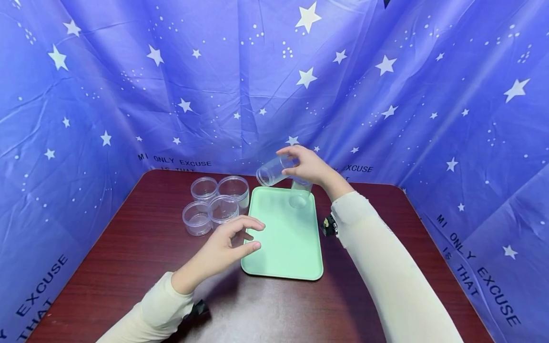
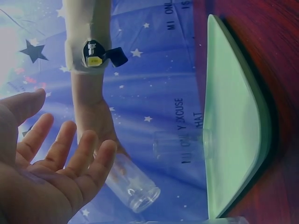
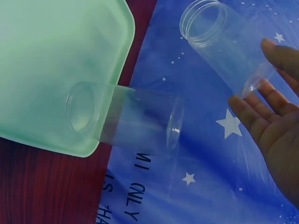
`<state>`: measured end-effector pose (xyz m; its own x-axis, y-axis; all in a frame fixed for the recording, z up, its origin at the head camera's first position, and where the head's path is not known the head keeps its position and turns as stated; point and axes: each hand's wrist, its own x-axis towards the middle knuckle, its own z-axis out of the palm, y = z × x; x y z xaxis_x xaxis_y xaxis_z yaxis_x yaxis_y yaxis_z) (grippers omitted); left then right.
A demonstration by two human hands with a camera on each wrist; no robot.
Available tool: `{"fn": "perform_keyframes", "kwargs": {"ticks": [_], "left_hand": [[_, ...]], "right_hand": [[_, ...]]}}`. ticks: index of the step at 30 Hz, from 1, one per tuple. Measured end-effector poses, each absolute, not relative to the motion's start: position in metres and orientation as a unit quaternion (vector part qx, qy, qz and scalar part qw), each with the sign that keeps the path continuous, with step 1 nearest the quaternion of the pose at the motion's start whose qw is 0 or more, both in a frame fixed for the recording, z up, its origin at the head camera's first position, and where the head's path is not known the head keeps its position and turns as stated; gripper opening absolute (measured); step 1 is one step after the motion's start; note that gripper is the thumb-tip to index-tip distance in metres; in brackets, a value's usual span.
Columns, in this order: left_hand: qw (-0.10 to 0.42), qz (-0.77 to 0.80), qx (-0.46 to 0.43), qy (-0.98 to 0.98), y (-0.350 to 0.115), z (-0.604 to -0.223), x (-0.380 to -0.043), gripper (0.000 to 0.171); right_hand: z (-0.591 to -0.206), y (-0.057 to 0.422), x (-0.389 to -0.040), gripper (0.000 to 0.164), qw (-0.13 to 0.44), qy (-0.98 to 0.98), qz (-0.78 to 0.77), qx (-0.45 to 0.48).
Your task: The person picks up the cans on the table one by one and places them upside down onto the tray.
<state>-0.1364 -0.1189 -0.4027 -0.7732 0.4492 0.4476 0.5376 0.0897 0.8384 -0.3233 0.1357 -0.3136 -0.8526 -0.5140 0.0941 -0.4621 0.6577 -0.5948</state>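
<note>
One clear jar [image 1: 271, 173], long axis slanted, points mouth down-left, base gripped by right hand [image 1: 308, 165]; left hand [image 1: 226, 247] hovers, fingers loosely bent.

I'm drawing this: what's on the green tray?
A clear jar stands on the green tray, at its far right. In the head view, the left hand partly hides the tray's left edge.

blue-violet curtain [image 1: 266, 71] with white stars [image 1: 306, 78] and black lettering [image 1: 200, 163], glossy dark red-brown table [image 1: 141, 228] before it
</note>
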Motion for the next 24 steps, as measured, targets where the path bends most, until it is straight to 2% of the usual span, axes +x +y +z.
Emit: {"fn": "perform_keyframes", "kwargs": {"ticks": [6, 24], "left_hand": [[0.039, -0.581, -0.325, -0.745, -0.117, -0.402, -0.137, 0.033], [0.041, -0.563, -0.346, -0.749, -0.116, -0.41, -0.139, 0.029]], "right_hand": [[-0.318, 0.122, -0.324, 0.058, 0.017, 0.928, -0.238, -0.285], [-0.321, 0.096, -0.326, 0.056, 0.039, 0.939, -0.156, -0.305]]}}
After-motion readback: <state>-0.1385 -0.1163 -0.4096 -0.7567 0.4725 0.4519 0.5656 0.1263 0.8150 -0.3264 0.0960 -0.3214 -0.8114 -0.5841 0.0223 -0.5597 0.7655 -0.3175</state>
